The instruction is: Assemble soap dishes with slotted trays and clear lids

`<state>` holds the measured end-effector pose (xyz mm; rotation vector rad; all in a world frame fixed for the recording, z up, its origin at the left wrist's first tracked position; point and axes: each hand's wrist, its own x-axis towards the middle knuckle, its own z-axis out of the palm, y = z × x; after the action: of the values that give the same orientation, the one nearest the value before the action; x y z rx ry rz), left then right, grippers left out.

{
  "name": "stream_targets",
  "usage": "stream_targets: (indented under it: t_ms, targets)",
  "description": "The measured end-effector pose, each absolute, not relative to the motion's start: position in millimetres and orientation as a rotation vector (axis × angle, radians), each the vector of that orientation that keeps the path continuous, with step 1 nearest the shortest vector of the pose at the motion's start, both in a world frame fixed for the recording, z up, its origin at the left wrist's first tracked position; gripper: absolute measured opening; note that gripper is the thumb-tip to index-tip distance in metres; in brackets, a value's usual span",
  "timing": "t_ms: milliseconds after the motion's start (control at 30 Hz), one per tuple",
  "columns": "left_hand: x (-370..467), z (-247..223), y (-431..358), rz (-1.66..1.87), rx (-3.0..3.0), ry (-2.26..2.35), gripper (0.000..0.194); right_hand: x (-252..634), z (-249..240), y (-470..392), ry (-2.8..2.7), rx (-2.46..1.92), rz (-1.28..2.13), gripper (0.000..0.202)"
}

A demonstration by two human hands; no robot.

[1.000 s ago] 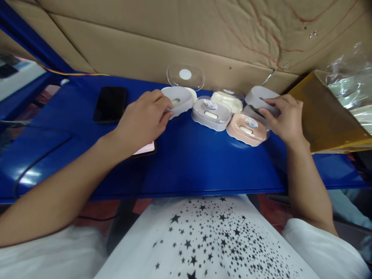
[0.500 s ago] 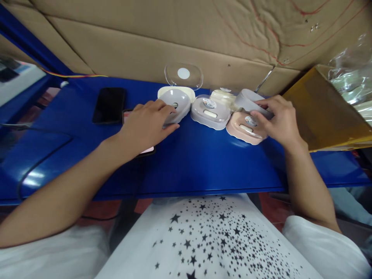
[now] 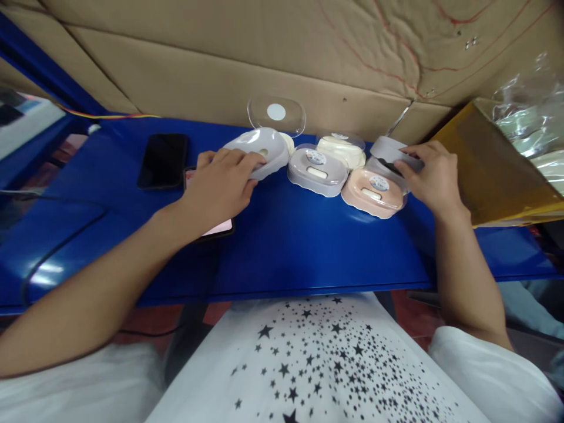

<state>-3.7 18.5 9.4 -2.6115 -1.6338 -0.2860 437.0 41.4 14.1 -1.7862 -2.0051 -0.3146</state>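
My left hand (image 3: 227,185) grips a grey oval soap dish tray (image 3: 264,144) with a hole in it, tilted up over a cream dish (image 3: 288,141). My right hand (image 3: 432,176) pinches a grey curved-walled plastic piece (image 3: 390,148), its dark inner side partly visible, behind the pink soap box. Between my hands stand a grey soap box (image 3: 318,171), a pink soap box (image 3: 374,191) and a cream soap box (image 3: 339,150), each under a clear cover. A loose clear lid (image 3: 277,114) with a round white label leans on the cardboard.
A black phone (image 3: 163,160) lies on the blue table (image 3: 317,252) at the left. Another phone (image 3: 215,229) is partly under my left hand. A cardboard box (image 3: 497,170) with plastic-wrapped items stands at the right. Cardboard (image 3: 198,64) lines the back.
My left hand has tilted the grey tray up and drawn it slightly left. My right hand has shifted the grey piece a little right, uncovering more of the cream and pink boxes.
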Motion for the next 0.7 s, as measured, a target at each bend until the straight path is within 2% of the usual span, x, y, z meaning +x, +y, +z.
stream_targets:
  t_ms: [233, 400, 567, 700]
  targets:
    - [-3.1, 20.3, 10.5, -0.513, -2.706, -1.626, 0.047, 430.7, 15.9, 35.8, -2.011, -1.805, -0.315, 0.041]
    - [5.6, 20.7, -9.3, -0.323, -3.075, -1.159, 0.034, 416.5, 24.1, 23.0, -2.081, -1.688, -0.326, 0.039]
    - [18.4, 11.4, -27.3, -0.23, -3.195, -0.897, 0.027, 384.5, 25.6, 1.1, -2.245, -1.304, -0.281, 0.032]
    - [20.7, 10.5, -24.8, -0.348, -3.262, -0.814, 0.029, 348.3, 21.3, -25.8, -2.449, -0.94, -0.183, 0.032]
